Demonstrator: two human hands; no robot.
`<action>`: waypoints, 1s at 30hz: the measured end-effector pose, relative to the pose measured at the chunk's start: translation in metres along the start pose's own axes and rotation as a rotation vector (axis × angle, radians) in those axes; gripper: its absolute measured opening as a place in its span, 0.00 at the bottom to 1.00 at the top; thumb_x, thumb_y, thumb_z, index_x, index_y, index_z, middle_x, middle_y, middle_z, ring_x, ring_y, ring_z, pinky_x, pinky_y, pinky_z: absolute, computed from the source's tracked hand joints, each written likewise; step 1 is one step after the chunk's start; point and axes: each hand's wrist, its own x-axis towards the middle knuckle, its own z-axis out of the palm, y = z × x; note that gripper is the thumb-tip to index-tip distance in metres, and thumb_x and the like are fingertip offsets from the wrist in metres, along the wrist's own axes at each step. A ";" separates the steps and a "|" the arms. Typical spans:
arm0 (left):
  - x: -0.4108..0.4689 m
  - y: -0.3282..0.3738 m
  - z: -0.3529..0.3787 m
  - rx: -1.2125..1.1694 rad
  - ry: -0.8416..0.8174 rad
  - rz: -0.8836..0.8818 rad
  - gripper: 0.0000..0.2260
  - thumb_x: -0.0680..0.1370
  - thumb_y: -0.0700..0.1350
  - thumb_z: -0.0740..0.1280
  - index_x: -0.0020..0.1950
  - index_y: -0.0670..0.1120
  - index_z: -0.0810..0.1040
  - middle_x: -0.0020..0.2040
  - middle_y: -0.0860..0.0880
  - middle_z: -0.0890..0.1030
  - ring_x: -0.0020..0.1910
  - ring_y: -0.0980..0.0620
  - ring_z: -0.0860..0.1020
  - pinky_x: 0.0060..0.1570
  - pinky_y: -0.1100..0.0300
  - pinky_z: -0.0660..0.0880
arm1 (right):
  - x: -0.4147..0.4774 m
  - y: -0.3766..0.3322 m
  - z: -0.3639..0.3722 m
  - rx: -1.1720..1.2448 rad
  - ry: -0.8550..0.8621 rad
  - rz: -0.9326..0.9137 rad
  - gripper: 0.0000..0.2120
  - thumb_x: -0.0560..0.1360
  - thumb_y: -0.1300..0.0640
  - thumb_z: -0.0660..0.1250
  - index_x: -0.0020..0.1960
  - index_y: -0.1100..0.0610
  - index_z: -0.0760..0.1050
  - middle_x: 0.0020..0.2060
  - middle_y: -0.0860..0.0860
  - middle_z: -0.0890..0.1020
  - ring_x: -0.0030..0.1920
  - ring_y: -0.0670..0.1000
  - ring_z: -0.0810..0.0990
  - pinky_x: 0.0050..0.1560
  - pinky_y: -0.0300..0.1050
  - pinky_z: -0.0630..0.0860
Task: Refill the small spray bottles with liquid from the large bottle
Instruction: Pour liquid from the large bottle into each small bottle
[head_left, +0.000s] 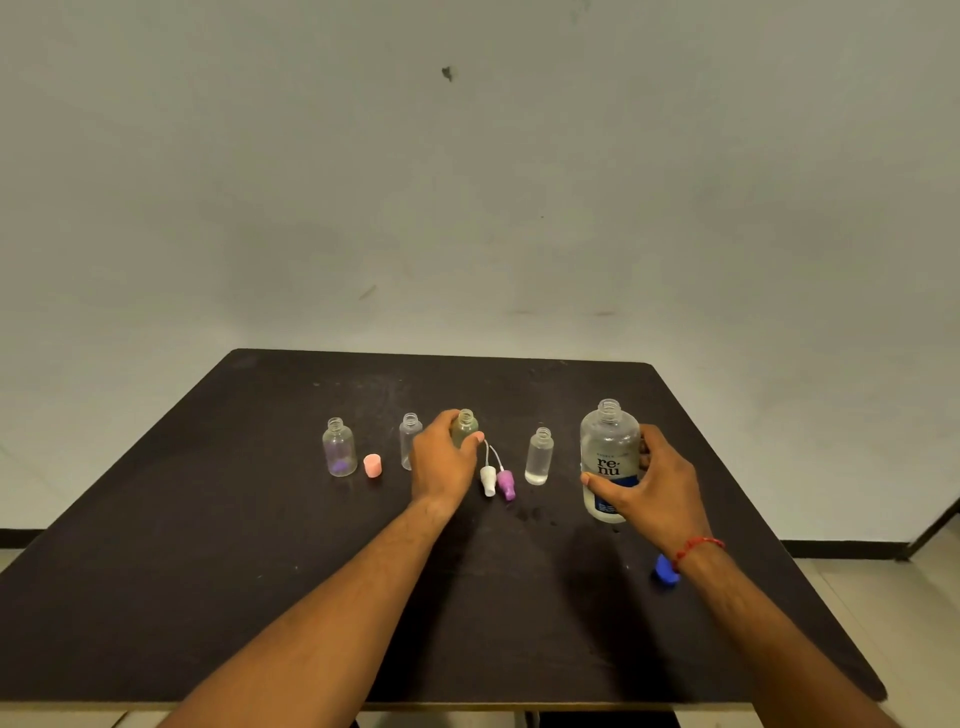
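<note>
The uncapped large bottle (609, 457) is gripped by the right hand (657, 488), a greenish small bottle (464, 427) by the left hand (441, 460); only one small bottle (539, 457) shows liquid, so most refilling seems left.

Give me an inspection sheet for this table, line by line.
Surface: dark table, some wet spots.
Job's things: four small bottles uncapped, upright; large bottle uncapped, upright.
Clutter: pink cap, white spray head, purple spray head, blue cap lying loose.
Hands: left hand around third small bottle; right hand around large bottle.
Cables: nothing seen.
Surroundings: plain wall.
</note>
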 end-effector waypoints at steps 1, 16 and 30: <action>0.000 0.002 -0.002 -0.003 0.009 0.008 0.16 0.77 0.44 0.73 0.64 0.44 0.79 0.54 0.50 0.83 0.50 0.56 0.78 0.40 0.80 0.68 | 0.000 -0.001 0.000 0.000 -0.001 -0.008 0.31 0.62 0.49 0.81 0.60 0.47 0.70 0.53 0.44 0.78 0.53 0.46 0.78 0.53 0.37 0.76; -0.026 0.028 -0.029 -0.092 -0.023 0.255 0.20 0.75 0.51 0.75 0.67 0.50 0.80 0.56 0.54 0.83 0.50 0.58 0.80 0.50 0.69 0.77 | 0.012 -0.037 0.001 -0.209 -0.048 -0.197 0.36 0.64 0.44 0.78 0.69 0.46 0.68 0.54 0.46 0.76 0.53 0.45 0.76 0.52 0.40 0.78; -0.042 0.038 -0.050 -0.113 -0.056 0.303 0.20 0.72 0.51 0.78 0.63 0.50 0.82 0.57 0.55 0.84 0.54 0.60 0.80 0.48 0.72 0.75 | 0.009 -0.065 0.004 -0.499 -0.177 -0.234 0.39 0.67 0.41 0.75 0.73 0.44 0.62 0.57 0.47 0.72 0.55 0.46 0.73 0.51 0.39 0.78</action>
